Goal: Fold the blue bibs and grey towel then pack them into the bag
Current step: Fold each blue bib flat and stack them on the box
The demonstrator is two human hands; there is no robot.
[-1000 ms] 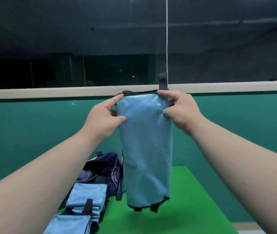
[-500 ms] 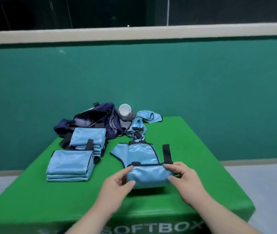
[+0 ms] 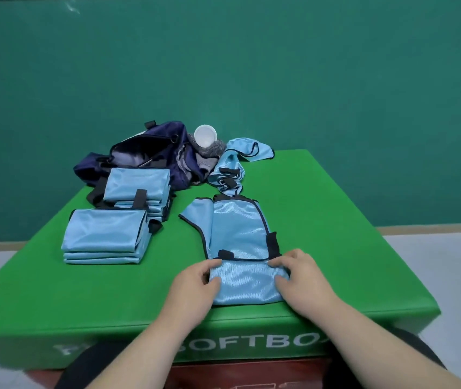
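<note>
**Currently, one blue bib is being folded at the near edge**

The folding step is judged to be in hand. The near end of the blue bib [image 3: 237, 234] lies doubled over itself. Its left corner is pinched by the left hand [image 3: 195, 279] and its right corner by the right hand [image 3: 299, 276], with fingers curled onto the cloth. The rest of the bib is spread flat on the worktop [image 3: 336, 234] toward 12 o'clock from the hands. Next, the doubled part would need carrying further toward 12 o'clock, edges kept square. Folded stacks [image 3: 105, 237] are seen at 10 o'clock and the bag [image 3: 139, 155] at 11. The grey towel [image 3: 209, 153] and an unfolded bib [image 3: 232, 167] lie near 12.
</note>
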